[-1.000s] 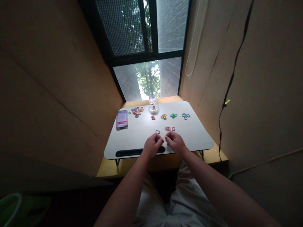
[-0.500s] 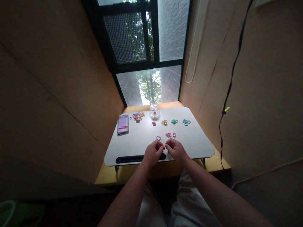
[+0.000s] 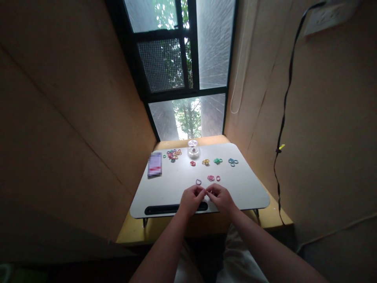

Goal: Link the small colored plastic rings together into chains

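My left hand and my right hand meet over the front of the small white table. Fingers of both are closed in a pinch, tips almost touching; what they hold is too small or hidden to make out. Just beyond my left hand lies a single purple band. Past my right hand are a pile of pink bands and one separate pink band. Farther back, small piles of red bands, yellow bands, green bands and blue bands form a row.
At the back left lies a mixed pile of coloured bands near a blurred-out phone-like object. A clear round jar stands at the back. A black slot runs along the front edge. Walls close in both sides; a black cord hangs right.
The view has tilted up slightly, so the table sits lower in the picture. Both hands stay pinched together; the small pale bit between the fingertips is now barely visible.
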`<state>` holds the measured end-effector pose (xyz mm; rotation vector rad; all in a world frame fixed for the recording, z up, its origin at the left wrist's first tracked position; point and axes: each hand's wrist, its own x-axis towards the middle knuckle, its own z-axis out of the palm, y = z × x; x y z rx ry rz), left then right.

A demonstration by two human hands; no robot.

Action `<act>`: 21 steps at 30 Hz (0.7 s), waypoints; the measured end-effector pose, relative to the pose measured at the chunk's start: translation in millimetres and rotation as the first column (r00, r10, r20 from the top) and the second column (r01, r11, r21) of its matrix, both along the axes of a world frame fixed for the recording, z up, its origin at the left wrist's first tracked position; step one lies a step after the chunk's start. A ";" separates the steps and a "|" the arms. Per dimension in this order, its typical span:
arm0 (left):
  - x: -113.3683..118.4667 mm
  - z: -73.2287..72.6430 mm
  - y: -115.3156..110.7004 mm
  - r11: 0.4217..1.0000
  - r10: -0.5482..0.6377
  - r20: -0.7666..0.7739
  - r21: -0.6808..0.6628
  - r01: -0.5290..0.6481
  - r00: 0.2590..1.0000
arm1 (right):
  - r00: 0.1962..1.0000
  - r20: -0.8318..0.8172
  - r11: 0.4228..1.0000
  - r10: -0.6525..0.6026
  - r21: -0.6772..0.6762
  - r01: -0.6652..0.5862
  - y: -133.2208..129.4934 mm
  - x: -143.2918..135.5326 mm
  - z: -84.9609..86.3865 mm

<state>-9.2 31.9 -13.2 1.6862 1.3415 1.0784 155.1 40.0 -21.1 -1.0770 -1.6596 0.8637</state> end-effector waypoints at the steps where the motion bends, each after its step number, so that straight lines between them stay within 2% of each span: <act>1: -0.3 0.5 -0.2 1.000 -0.005 -0.011 0.002 0.005 1.000 | 1.000 0.009 1.000 -0.002 0.012 0.002 -0.2 0.1 0.7; 6: -1.5 2.8 -1.3 1.000 -0.018 -0.044 0.002 0.018 0.999 | 1.000 -0.002 1.000 -0.016 0.020 0.016 -0.6 0.2 1.5; 12: -1.2 3.5 -1.5 0.999 -0.031 -0.011 -0.021 0.031 0.999 | 0.998 -0.060 1.000 0.014 -0.013 -0.015 0.6 0.1 -1.9; 21: -1.5 1.9 -1.9 1.000 0.004 0.004 -0.021 -0.004 1.000 | 0.998 -0.057 1.000 0.006 -0.004 -0.006 -1.2 -0.2 0.0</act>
